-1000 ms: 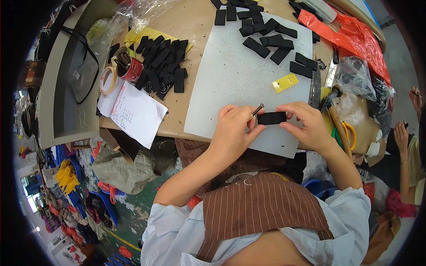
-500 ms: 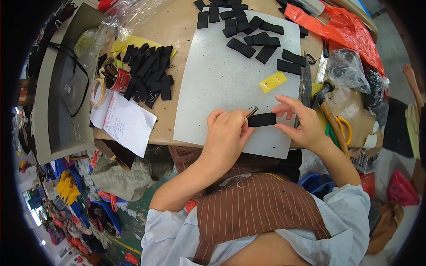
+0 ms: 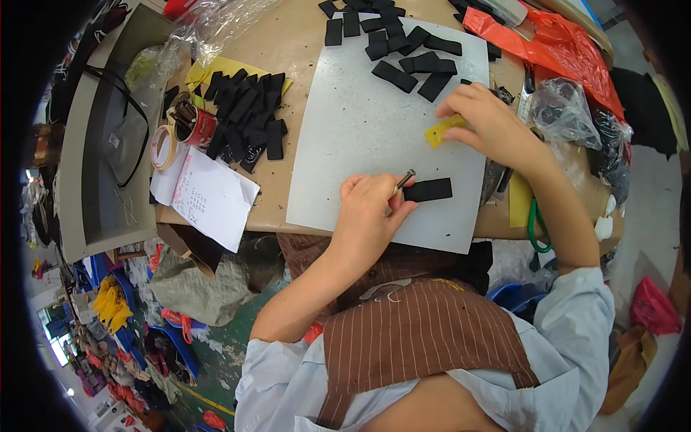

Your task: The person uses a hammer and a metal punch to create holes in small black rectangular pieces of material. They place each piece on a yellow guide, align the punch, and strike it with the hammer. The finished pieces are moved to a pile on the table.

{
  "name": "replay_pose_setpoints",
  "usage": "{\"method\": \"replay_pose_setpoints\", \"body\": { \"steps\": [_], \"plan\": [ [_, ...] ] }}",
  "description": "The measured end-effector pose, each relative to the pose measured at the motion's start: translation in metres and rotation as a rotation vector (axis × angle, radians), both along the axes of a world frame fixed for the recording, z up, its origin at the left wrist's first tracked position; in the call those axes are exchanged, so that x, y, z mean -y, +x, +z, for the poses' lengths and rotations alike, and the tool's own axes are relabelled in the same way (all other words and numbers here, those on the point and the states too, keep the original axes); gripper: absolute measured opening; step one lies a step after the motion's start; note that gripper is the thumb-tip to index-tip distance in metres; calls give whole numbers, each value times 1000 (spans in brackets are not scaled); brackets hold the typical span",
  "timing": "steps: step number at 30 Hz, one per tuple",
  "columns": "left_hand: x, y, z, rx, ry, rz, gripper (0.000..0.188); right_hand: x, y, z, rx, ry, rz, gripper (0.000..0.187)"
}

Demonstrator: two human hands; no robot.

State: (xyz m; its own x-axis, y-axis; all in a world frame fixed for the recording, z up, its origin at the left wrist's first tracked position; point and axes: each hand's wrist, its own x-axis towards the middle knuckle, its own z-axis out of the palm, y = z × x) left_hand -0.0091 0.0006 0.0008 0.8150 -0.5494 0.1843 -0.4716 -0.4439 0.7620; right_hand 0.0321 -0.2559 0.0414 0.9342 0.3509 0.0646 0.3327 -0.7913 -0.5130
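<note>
My left hand (image 3: 372, 214) is closed around a slim metal punch (image 3: 406, 179), whose head sticks up past the fingers. Just under its fingertips, a black fabric strip (image 3: 432, 189) lies flat on the pale grey cutting board (image 3: 338, 144). Farther off and to the right, my right hand (image 3: 489, 124) pinches a small yellow plate (image 3: 435, 135) between thumb and fingers. One small hole shows in the plate, and my hand covers its right part.
Many loose black strips (image 3: 394, 75) lie across the board's far end. Left of it are a black strip pile (image 3: 248, 104), a red can (image 3: 198, 128), a tape roll (image 3: 164, 147) and a notebook (image 3: 212, 198). Green-handled scissors (image 3: 536, 227) and a red plastic bag (image 3: 561, 54) are at the right.
My right hand has left the black strip's right end, moved away from me and taken hold of the yellow plate. The left hand keeps the punch in nearly the same place.
</note>
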Motion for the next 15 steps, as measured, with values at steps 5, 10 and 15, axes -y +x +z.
{"method": "replay_pose_setpoints", "body": {
  "steps": [5, 10, 15],
  "plan": [
    [0, 1, -2, 14, -29, -5, 28, -9, 16, 13, -199, -151, 74, 20],
    [-1, 0, 0, 2, -22, 2, 28, -20, -18, 18, -227, 153, -107, 20],
    [-2, 1, -6, 19, -32, -7, 31, -51, -55, 20, -528, 421, -214, 16]
  ]
}}
